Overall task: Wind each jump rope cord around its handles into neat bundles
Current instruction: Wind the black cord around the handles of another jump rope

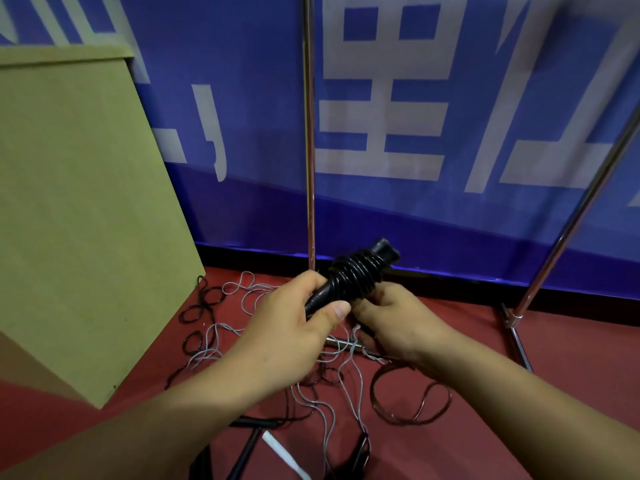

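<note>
A black jump rope bundle [353, 271], its cord coiled in tight turns around the paired black handles, is held tilted above the floor at the middle of the head view. My left hand [294, 320] grips the lower end of the handles. My right hand [391, 320] holds the bundle from below and to the right, fingers at the coils. Under my hands, loose grey cords [325, 407] and black cords [204, 306] lie tangled on the red floor. A reddish-brown cord [412, 400] loops at the right. Black handles [254, 424] and a white handle [280, 448] lie near the bottom.
A large tan cardboard box [79, 209] stands at the left. A blue banner [450, 116] hangs behind on a chrome frame, with one upright pole [309, 133] at centre and another pole [571, 223] slanting at the right, whose foot [516, 337] rests on the red floor.
</note>
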The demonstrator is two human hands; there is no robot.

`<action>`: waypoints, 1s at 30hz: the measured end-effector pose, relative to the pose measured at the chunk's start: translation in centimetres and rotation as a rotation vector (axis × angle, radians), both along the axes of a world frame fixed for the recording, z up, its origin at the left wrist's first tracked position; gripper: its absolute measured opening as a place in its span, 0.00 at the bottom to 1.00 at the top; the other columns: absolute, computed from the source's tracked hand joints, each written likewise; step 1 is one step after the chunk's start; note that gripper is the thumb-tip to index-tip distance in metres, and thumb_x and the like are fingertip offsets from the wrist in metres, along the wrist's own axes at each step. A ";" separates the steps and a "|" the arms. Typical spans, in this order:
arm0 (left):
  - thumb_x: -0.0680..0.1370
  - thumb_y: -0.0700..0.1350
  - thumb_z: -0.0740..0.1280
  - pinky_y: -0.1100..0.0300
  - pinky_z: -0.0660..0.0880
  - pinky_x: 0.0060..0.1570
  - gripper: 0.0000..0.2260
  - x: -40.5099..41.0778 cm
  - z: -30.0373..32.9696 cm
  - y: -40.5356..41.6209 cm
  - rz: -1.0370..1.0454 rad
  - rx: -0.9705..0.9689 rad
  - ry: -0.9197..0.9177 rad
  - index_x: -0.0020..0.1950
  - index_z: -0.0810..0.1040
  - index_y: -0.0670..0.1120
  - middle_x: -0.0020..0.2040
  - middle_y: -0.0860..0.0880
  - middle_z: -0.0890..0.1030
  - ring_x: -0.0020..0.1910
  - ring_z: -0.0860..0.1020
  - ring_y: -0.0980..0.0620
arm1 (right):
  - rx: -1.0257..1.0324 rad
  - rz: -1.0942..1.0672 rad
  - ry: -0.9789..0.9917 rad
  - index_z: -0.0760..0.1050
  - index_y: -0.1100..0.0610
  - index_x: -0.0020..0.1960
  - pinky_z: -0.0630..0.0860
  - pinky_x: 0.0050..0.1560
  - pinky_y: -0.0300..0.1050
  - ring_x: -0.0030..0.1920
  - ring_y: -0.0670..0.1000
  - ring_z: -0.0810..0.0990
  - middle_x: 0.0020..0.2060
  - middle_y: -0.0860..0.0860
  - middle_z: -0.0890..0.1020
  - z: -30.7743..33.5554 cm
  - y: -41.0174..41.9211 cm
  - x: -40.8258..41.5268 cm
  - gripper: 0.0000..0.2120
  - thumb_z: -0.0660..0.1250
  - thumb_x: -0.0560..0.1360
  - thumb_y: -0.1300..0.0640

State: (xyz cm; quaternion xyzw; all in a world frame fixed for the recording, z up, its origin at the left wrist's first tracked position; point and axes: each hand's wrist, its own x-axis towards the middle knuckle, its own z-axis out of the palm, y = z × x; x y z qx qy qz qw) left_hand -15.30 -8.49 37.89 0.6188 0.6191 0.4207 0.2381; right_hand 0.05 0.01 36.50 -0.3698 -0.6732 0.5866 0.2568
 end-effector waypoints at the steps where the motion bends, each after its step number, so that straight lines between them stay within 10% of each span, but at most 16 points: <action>1: 0.78 0.50 0.69 0.52 0.71 0.37 0.06 -0.1 -0.1 0.1 0.038 0.000 0.024 0.43 0.74 0.53 0.32 0.52 0.74 0.32 0.71 0.56 | 0.035 0.004 -0.029 0.75 0.53 0.41 0.65 0.25 0.40 0.23 0.45 0.69 0.25 0.48 0.72 -0.2 -0.2 -0.2 0.11 0.62 0.82 0.53; 10: 0.77 0.53 0.69 0.67 0.64 0.30 0.10 -0.6 -0.1 1.2 0.227 -0.017 0.155 0.40 0.70 0.54 0.29 0.63 0.75 0.30 0.71 0.63 | 0.150 -0.038 -0.105 0.74 0.55 0.40 0.65 0.27 0.40 0.23 0.42 0.68 0.22 0.43 0.75 0.2 -1.5 -0.5 0.14 0.59 0.83 0.54; 19: 0.78 0.55 0.68 0.58 0.65 0.33 0.11 -2.1 -0.2 2.4 0.372 -0.123 0.291 0.43 0.69 0.53 0.35 0.54 0.75 0.34 0.73 0.56 | 0.181 -0.046 -0.249 0.79 0.52 0.48 0.66 0.26 0.33 0.24 0.41 0.68 0.23 0.43 0.73 0.0 -1.6 0.3 0.02 0.67 0.78 0.57; 30: 0.77 0.58 0.68 0.52 0.76 0.39 0.11 -3.5 -1.3 2.6 0.297 -0.216 0.421 0.46 0.69 0.55 0.35 0.52 0.80 0.35 0.78 0.52 | 0.473 -0.070 -0.524 0.76 0.49 0.38 0.67 0.31 0.34 0.33 0.43 0.75 0.30 0.46 0.77 0.2 -1.7 0.6 0.10 0.66 0.77 0.48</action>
